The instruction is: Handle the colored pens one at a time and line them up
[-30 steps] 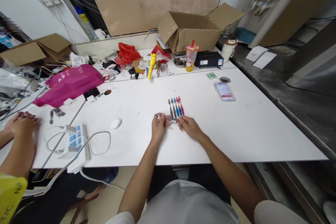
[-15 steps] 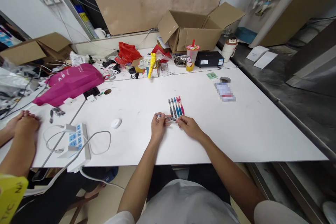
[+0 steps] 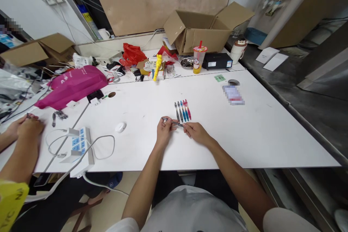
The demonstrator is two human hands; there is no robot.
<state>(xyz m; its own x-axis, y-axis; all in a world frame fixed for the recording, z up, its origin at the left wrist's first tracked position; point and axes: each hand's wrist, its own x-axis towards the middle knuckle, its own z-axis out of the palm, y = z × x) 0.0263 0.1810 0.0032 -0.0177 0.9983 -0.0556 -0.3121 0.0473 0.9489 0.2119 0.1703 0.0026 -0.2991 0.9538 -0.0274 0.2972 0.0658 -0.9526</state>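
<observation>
Between my two hands a slim dark pen is held nearly level, just above the white table. My left hand pinches it along its barrel, and one end pokes out past the thumb to the left. With closed fingertips my right hand grips the other end. Right beyond my hands several pens lie side by side in a row: black pens, blue pens and a red pen.
White earbud case and a power strip with cables lie to the left. Another person's hands rest at the far left. Along the back stand a drink cup, a black box, a cardboard box and a magenta bag.
My hands and the pen hold almost the same place; the right hand has shifted very slightly to the right. At the far left the other person's hands have moved a little.
</observation>
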